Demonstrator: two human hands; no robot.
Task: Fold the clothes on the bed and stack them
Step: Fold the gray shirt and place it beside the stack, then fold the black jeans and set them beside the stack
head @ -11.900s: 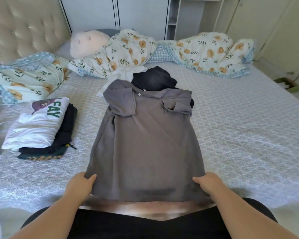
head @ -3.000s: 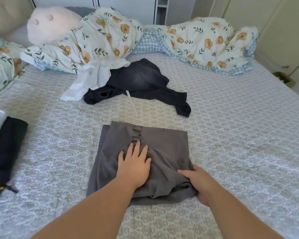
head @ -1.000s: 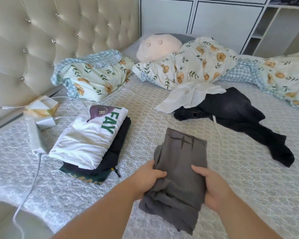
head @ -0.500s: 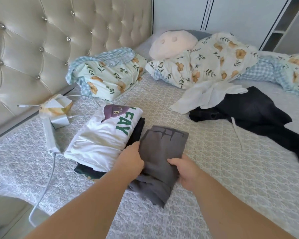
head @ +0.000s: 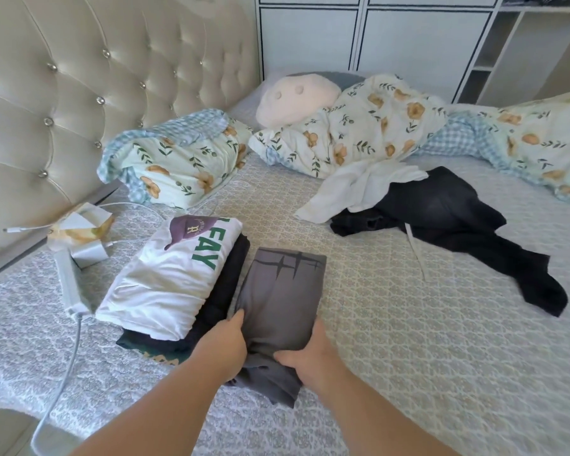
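Note:
A folded grey shirt (head: 282, 296) with a dark print is held at its near end by both hands, my left hand (head: 222, 345) on its left side and my right hand (head: 311, 355) on its right. It lies just right of the stack, overlapping the stack's dark edge. The stack has a folded white shirt (head: 175, 274) with green letters on top of dark folded clothes (head: 224, 284). Farther right on the bed (head: 441, 340) lie unfolded black trousers (head: 448, 225) and a crumpled white garment (head: 352, 189).
A tufted headboard (head: 79, 93) runs along the left. Floral quilts (head: 359, 126) and a pink cushion (head: 293, 100) line the far side. A charger block with white cables (head: 68, 281) and a small box (head: 79, 225) sit left of the stack.
Both hands have carried the folded grey shirt left and away from me, up against the right side of the stack. The view has shifted slightly with it.

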